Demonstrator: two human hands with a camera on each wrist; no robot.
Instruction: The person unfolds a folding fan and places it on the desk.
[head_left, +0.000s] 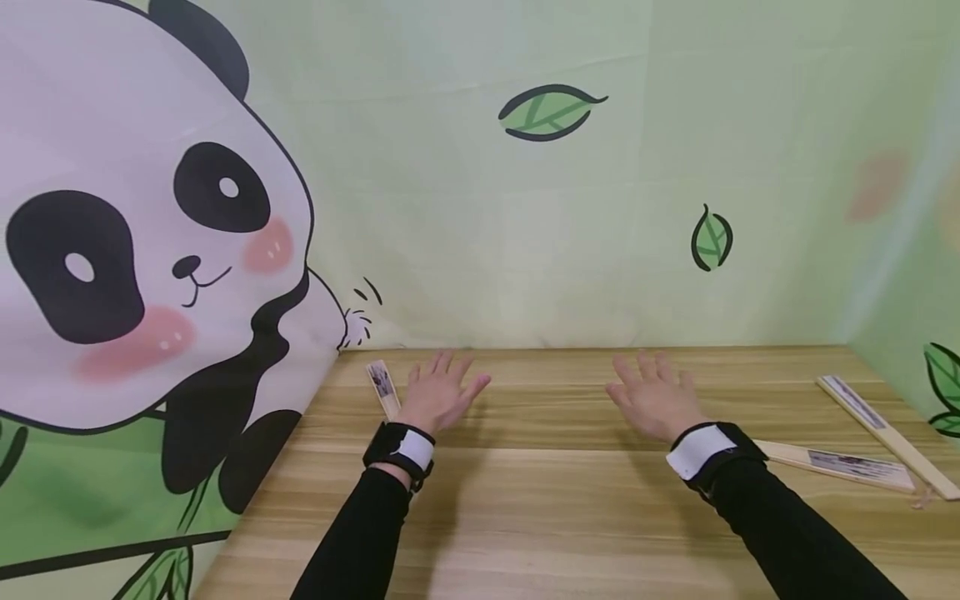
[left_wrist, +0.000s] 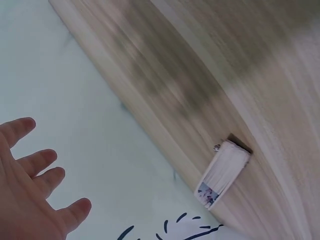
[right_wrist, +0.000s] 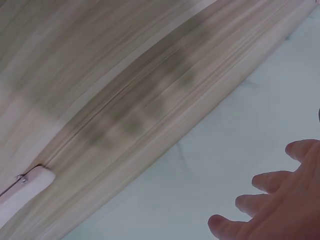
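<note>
My left hand (head_left: 438, 393) is held out over the left part of the wooden table, palm down, fingers spread and nothing in it. Just beyond its wrist lies a closed folding fan (head_left: 382, 385) with a printed band, partly hidden by the hand; the left wrist view shows this fan (left_wrist: 225, 172) with a rivet at one end. Over the right part hovers my right hand (head_left: 654, 396), its fingers also straight and apart, holding nothing. Beside the right forearm rests a second folded fan (head_left: 843, 464), its near end hidden by the wrist strap. A third folded fan (head_left: 885, 429) lies slantwise at the far right.
Both wrists wear black straps with white patches. The wooden table (head_left: 540, 500) ends at a pale green cloth backdrop (head_left: 465, 208) with a panda and leaves printed on it. More cloth (head_left: 922, 292) stands along the right side. Hand shadows fall on the tabletop.
</note>
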